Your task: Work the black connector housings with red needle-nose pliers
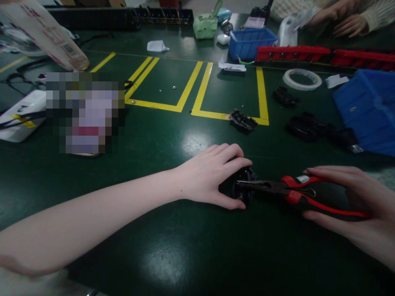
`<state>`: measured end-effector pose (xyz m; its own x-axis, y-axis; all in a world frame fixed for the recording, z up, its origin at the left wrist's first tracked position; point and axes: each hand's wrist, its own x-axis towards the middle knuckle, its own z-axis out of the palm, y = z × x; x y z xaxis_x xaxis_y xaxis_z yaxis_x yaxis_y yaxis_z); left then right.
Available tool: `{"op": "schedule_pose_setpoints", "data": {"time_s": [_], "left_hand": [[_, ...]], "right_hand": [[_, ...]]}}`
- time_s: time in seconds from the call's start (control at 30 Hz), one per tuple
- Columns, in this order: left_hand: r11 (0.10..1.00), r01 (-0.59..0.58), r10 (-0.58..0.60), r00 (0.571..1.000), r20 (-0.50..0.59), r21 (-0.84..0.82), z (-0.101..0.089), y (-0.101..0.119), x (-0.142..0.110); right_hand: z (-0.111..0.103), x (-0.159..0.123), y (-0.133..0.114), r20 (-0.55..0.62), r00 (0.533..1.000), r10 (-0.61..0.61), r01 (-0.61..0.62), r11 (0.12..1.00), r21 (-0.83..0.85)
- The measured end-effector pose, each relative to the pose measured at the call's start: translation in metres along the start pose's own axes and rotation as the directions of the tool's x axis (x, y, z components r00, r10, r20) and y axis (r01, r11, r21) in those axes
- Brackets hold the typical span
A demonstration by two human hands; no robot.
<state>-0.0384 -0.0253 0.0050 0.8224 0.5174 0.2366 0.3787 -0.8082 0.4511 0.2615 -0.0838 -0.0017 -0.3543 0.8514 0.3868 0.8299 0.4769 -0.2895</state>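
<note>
My left hand (212, 176) grips a small black plastic part (243, 189) against the dark green tabletop, thumb on its near side and fingers on its far side. From the right, my right hand (348, 201) is closed round the handles of long-nose pliers (290, 190) with red and black grips. Their dark jaw tips reach onto the black part, between the left thumb and forefinger. Whether the jaws pinch anything there, I cannot tell. Beyond the left hand lies another black plastic part (243, 120), touching a yellow tape line.
More black parts (305, 125) lie at right beside a blue bin (367, 111). A tape roll (302, 79), red strips (293, 52) and a second blue bin (251, 41) are farther back. A co-worker's hands (348, 24) show at top right. A blurred-out object (92, 119) lies left.
</note>
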Motion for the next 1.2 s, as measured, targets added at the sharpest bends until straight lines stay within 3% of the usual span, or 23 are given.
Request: {"op": "schedule_pose_setpoints", "data": {"time_s": [0.6, 0.8, 1.07, 1.2], "left_hand": [[0.998, 0.009, -0.007, 1.0, -0.024, 0.055, 0.0, 0.003, 0.001], [0.996, -0.007, 0.009, 1.0, -0.021, 0.087, 0.0, 0.003, 0.001], [0.997, -0.022, 0.024, 0.999, -0.028, 0.067, 0.0, 0.002, 0.0], [0.997, -0.046, 0.05, 0.997, -0.066, 0.066, -0.001, 0.004, 0.0]], "right_hand": [[-0.005, 0.002, 0.0, -0.01, 0.993, -0.114, 0.113, 0.992, -0.051], [-0.009, 0.001, -0.002, -0.039, 0.957, -0.286, 0.281, 0.955, -0.094], [-0.013, 0.002, -0.001, -0.037, 0.925, -0.377, 0.371, 0.921, -0.118], [-0.009, 0.002, -0.004, -0.042, 0.954, -0.296, 0.288, 0.947, -0.139]]}}
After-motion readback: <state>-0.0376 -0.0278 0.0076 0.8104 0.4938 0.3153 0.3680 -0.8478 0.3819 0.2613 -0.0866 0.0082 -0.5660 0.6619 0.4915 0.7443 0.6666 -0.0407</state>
